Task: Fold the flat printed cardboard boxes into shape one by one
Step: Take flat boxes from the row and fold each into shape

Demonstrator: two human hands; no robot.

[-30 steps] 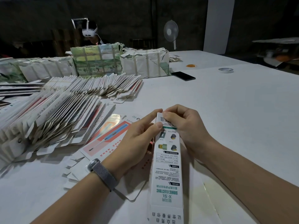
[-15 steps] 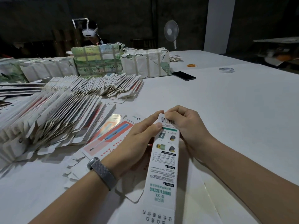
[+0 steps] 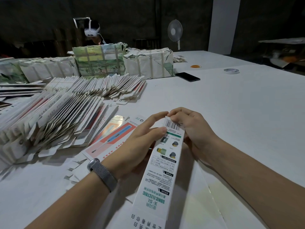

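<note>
A long white printed box [image 3: 158,176] with green lettering and a barcode runs from the bottom edge up to my hands. My left hand [image 3: 137,146] grips its left side near the far end, thumb on the printed face. My right hand [image 3: 189,129] pinches the far end by the barcode, fingers curled over the end flap. Under my left forearm lies a short stack of flat boxes [image 3: 109,139] with a red and blue picture. Fanned rows of flat boxes [image 3: 54,116] fill the table's left side.
Strapped bundles [image 3: 99,61] stand at the back left, with a person in a white headset [image 3: 91,31] behind them. A black phone [image 3: 187,76], a tape roll [image 3: 231,71] and rubber bands [image 3: 195,66] lie on the white table [image 3: 239,113]. A fan [image 3: 175,32] stands behind.
The box has swung so its near end points more to the left. More of the barcode end shows as my right fingers shifted up over the end flap.
</note>
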